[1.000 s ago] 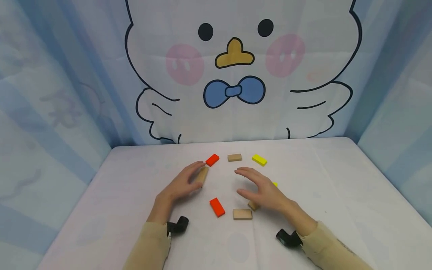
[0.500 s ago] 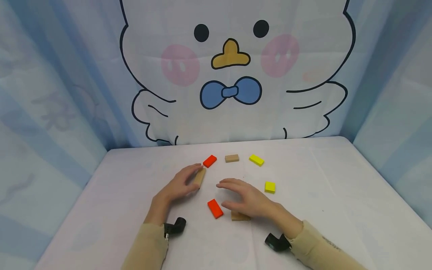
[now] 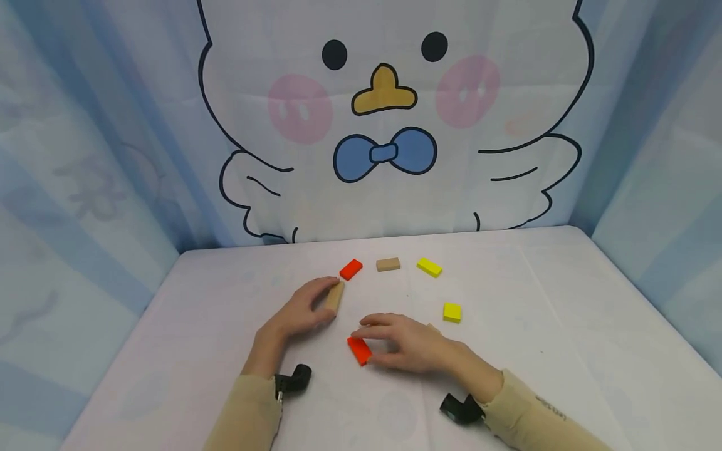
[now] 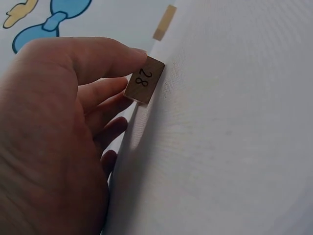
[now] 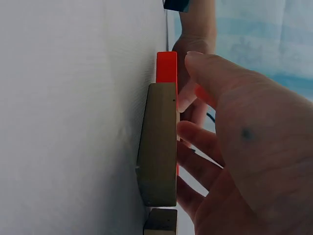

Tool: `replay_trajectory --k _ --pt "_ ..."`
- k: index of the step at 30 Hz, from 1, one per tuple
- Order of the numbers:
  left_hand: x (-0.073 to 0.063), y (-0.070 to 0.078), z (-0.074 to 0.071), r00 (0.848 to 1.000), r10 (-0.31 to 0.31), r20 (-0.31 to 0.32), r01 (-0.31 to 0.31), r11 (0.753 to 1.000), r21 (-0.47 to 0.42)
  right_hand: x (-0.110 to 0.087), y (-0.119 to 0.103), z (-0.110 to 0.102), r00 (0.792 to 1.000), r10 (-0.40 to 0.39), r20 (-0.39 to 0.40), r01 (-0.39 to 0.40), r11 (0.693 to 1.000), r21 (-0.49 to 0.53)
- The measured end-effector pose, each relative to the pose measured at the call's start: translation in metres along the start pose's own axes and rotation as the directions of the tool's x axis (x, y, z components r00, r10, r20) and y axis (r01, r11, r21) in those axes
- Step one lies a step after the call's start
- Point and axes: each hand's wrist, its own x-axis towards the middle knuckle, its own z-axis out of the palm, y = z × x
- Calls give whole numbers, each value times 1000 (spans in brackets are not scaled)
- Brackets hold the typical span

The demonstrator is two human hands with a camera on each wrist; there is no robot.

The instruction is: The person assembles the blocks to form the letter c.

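My left hand (image 3: 299, 307) pinches a wooden block (image 3: 335, 297) at the left between thumb and fingers; its end (image 4: 145, 80) shows the number 28 in the left wrist view. My right hand (image 3: 408, 343) reaches over a red block (image 3: 359, 351) at the front, thumb by its near end and fingers by its far end. In the right wrist view the thumb lies apart from the red block (image 5: 166, 66), and the fingers are loosely bent. A wooden block (image 5: 159, 147) stands beside that hand, hidden under it in the head view.
Further blocks lie in a ring on the white table (image 3: 507, 388): a red block (image 3: 351, 269), a wooden block (image 3: 388, 264), two yellow blocks, one (image 3: 430, 267) at the back and one (image 3: 452, 312) at the right. A patterned curtain (image 3: 389, 200) stands behind the table.
My right hand has moved left and toward me, from the middle of the ring to the front red block, covering the front wooden block. My left hand stays at its wooden block.
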Motion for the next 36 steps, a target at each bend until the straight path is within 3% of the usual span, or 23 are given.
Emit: replay_trajectory --k 10,26,30,36 --pt "-2 7 3 1000 17 -11 -17 1000 10 1 -2 1 998 -13 66 14 1000 -18" --pt "1 13 11 997 72 -28 -69 994 81 3 -1 0 989 -144 18 145 988 -48" --pt "1 12 13 996 81 -27 -78 993 86 3 0 -1 993 -113 25 114 993 -40" --pt "1 11 14 995 94 -35 -91 993 78 2 -1 -1 1000 1 25 0 1000 -28"
